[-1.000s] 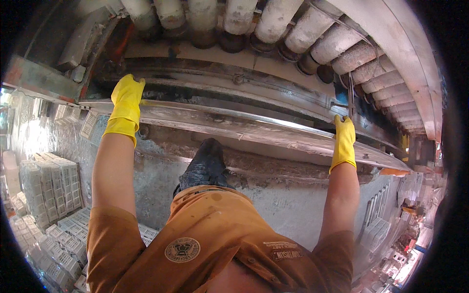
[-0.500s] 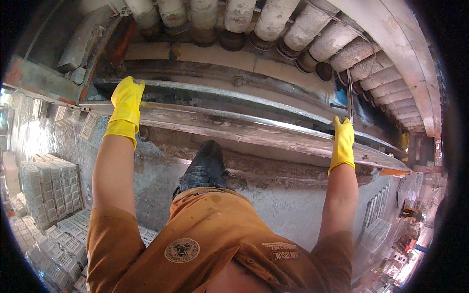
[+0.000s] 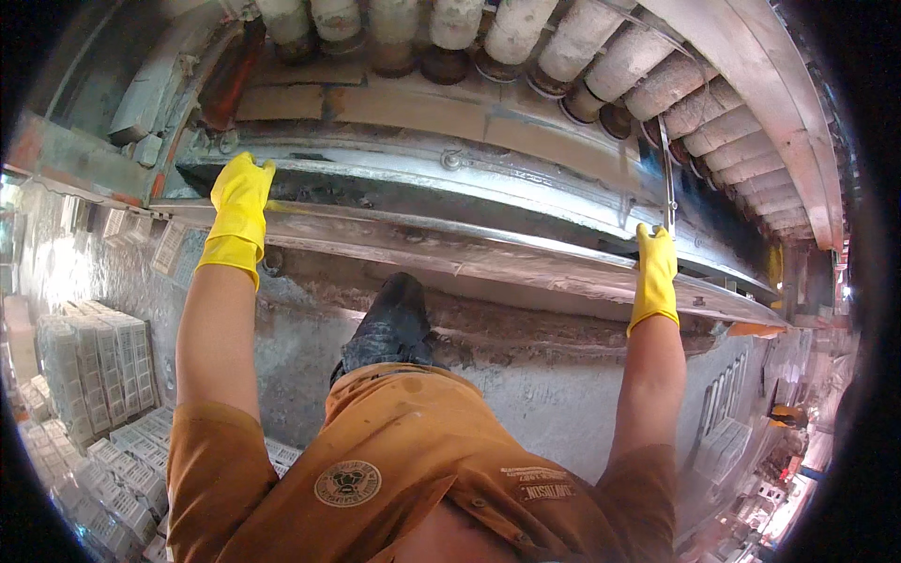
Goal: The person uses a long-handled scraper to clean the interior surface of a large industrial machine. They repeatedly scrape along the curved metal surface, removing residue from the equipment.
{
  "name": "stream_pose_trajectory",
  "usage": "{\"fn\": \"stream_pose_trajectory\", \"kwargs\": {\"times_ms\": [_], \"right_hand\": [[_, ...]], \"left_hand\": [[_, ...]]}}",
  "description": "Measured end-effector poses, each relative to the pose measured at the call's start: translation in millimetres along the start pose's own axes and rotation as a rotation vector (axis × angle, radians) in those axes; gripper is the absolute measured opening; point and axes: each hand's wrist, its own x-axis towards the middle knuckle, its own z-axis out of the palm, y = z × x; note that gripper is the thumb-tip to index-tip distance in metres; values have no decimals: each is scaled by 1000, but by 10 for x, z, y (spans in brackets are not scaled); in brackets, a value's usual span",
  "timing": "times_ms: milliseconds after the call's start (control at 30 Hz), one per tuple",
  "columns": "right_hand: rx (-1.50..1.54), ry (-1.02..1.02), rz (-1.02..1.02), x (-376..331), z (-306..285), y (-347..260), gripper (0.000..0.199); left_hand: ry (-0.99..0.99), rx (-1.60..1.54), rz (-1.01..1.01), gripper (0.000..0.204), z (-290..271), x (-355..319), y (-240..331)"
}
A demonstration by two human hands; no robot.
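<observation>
Both my hands wear yellow rubber gloves and are set wide apart on a long metal panel [image 3: 394, 178], which lies across the far side of a metal-edged opening. My left hand [image 3: 240, 208] is closed over the panel's near edge at its left end. Toward the right end, my right hand [image 3: 654, 280] is closed on the same edge, its fingertips partly hidden. A thin metal rod [image 3: 667, 169] rises just beyond my right hand. Between the panel and me runs a shiny metal rail [image 3: 450, 233], with a dark gap behind it.
Thick, crusted pale rollers [image 3: 457, 23] line the far side, beside a broad curved beam [image 3: 751, 84]. White plastic crates [image 3: 99, 361] are stacked at the lower left. My boot [image 3: 389, 314] stands close to the rail. More crates [image 3: 723, 448] sit at the lower right.
The metal panel has tilted, and more of its upper face now shows, catching the light. Both my hands have stayed on its edge, shifting slightly left.
</observation>
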Motion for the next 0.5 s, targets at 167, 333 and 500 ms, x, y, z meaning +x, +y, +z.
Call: {"fn": "stream_pose_trajectory", "kwargs": {"times_ms": [167, 333, 500], "right_hand": [[13, 13, 15, -68, -37, -45, 64], [-14, 11, 10, -54, -34, -36, 64], [-13, 14, 1, -19, -15, -8, 66]], "left_hand": [[-27, 4, -2, 57, -27, 2, 17], [4, -13, 11, 56, 17, 15, -6], [42, -29, 23, 56, 67, 41, -39]]}}
